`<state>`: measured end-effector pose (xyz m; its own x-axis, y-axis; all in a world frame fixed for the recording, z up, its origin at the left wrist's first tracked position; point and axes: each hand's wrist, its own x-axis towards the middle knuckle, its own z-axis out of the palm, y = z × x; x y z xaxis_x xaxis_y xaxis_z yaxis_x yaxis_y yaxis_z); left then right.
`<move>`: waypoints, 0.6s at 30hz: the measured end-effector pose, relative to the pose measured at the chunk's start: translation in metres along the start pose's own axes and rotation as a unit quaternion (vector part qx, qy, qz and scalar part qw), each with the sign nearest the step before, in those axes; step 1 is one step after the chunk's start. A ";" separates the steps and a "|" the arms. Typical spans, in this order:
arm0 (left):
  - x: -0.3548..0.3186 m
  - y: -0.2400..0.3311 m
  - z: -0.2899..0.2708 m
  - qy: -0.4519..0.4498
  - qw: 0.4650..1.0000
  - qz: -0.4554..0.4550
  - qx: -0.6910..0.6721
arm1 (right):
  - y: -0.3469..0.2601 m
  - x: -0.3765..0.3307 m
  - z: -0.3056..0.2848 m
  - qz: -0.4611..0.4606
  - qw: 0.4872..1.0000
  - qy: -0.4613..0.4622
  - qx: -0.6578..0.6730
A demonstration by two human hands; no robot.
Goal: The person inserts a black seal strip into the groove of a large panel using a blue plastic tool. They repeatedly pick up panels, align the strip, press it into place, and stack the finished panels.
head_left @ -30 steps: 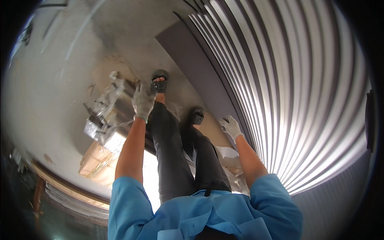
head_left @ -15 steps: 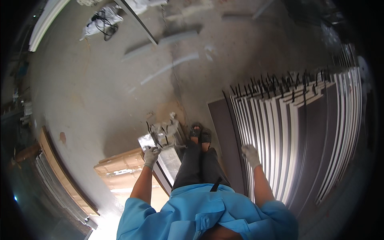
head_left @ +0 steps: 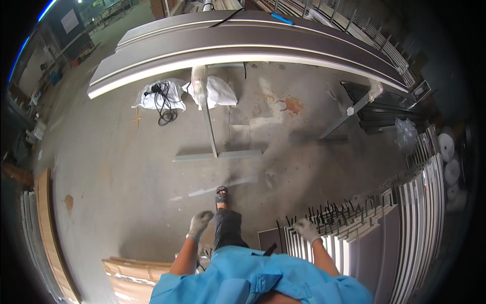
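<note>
My left hand (head_left: 201,224), in a pale work glove, hangs over the concrete floor to the left of my leg. Nothing is in it, and its fingers are loosely bent. My right hand (head_left: 307,230), gloved the same way, is above the near end of a row of upright grey and white panels (head_left: 362,248) with black straps sticking up from their ends. Its fingers are slightly apart and hold nothing; whether they brush the straps I cannot tell. Ahead, long grey panels with white edges (head_left: 243,38) lie across metal stands (head_left: 210,131).
A blue tool-like object (head_left: 282,19) and a black strap lie on the raised panels. White sacks (head_left: 215,93) and a coiled black cable (head_left: 164,101) sit beneath. Brown cardboard packs (head_left: 134,276) are at lower left, and a long board (head_left: 53,238) stands along the left.
My view has tilted up and moved forward, bringing the raised panels into sight. One foot has stepped ahead. Both hands have moved forward, the left away from the wrapped bundle.
</note>
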<state>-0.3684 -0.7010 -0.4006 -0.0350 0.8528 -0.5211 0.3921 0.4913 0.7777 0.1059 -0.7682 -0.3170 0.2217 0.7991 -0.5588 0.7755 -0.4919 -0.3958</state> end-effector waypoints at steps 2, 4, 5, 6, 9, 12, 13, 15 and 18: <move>0.054 0.086 -0.013 0.003 0.999 0.040 0.022 | -0.044 0.040 -0.026 0.036 0.977 -0.009 0.210; 0.103 0.178 -0.033 -0.052 0.988 0.134 -0.061 | -0.087 0.091 -0.044 -0.011 0.998 0.042 0.045; 0.118 0.224 -0.047 -0.046 0.973 0.223 -0.043 | -0.105 0.109 -0.054 -0.013 0.998 0.051 -0.039; 0.129 0.267 -0.064 -0.038 0.959 0.281 -0.009 | -0.120 0.121 -0.066 -0.058 0.996 0.064 0.003; 0.155 0.383 -0.101 -0.073 0.921 0.374 -0.079 | -0.162 0.146 -0.103 -0.073 0.989 0.082 0.101; 0.184 0.468 -0.124 0.003 0.874 0.486 -0.003 | -0.198 0.171 -0.147 -0.090 0.975 0.123 0.164; 0.196 0.491 -0.136 0.047 0.848 0.516 0.114 | -0.205 0.179 -0.162 -0.101 0.972 0.144 0.157; 0.212 0.522 -0.129 0.047 0.865 0.499 -0.034 | -0.216 0.201 -0.197 -0.125 0.965 0.187 0.138; 0.241 0.560 -0.138 0.081 0.880 0.469 -0.003 | -0.234 0.256 -0.268 -0.195 0.931 0.289 0.108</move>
<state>-0.2839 -0.1958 -0.0422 0.1704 0.8973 0.4071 0.3132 -0.4411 0.8410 0.1396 -0.3552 -0.1719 0.2777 0.9534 0.1177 0.7408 -0.1346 -0.6581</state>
